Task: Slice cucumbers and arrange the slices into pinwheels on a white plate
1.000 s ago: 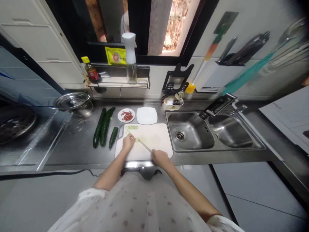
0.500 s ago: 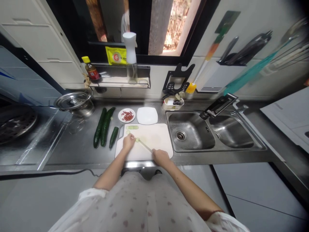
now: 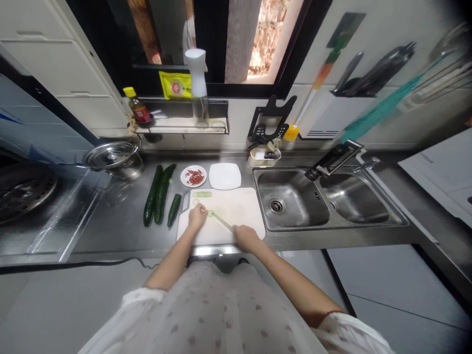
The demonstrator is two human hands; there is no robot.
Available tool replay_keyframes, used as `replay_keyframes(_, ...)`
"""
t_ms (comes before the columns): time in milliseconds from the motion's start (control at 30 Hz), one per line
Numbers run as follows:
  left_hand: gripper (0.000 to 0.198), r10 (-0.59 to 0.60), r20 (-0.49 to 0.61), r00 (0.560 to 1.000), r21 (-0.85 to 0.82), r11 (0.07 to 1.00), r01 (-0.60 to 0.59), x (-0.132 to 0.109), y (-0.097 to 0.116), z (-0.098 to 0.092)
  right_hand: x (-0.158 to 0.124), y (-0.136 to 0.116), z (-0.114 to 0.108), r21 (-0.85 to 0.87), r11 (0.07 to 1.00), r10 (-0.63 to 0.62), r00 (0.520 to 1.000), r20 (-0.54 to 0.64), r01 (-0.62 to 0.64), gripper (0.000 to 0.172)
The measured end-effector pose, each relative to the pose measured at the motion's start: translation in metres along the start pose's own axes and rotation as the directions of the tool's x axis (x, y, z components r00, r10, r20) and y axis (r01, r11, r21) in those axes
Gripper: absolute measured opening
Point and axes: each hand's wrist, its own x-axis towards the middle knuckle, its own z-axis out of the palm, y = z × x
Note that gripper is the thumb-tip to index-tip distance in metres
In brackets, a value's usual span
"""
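A white cutting board lies on the steel counter in front of me. My left hand is curled over a piece of cucumber at the board's left side, and a cut slice shows just beside its fingers. My right hand grips the handle of a knife, whose blade points toward the slice. A short row of cucumber slices lies at the board's far left corner.
Two whole cucumbers and a short piece lie left of the board. A small plate of red bits and a white square plate sit behind it. A double sink is to the right, a steel pot at far left.
Both hands stay in place at the cucumber and knife; the view has shifted only slightly.
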Motion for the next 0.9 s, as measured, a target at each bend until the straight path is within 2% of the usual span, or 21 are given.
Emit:
replay_keyframes(167,0.011,0.009,0.001,1.000,0.021,1.000,-0.009,0.001,0.000,0.000,0.001,-0.002,-0.007,0.030,1.000,0.000,1.000,0.028,-0.001,0.025)
replay_keyframes(667,0.011,0.020,0.014,1.000,0.073,0.997,-0.021,0.000,0.004,-0.003,0.012,-0.006,-0.003,0.087,0.996,-0.004,1.000,-0.013,0.005,0.030)
replay_keyframes(900,0.012,0.013,0.013,1.000,0.078,0.997,-0.014,-0.001,0.005,-0.004,0.004,-0.002,-0.004,0.099,0.995,0.001,1.000,-0.003,0.000,0.029)
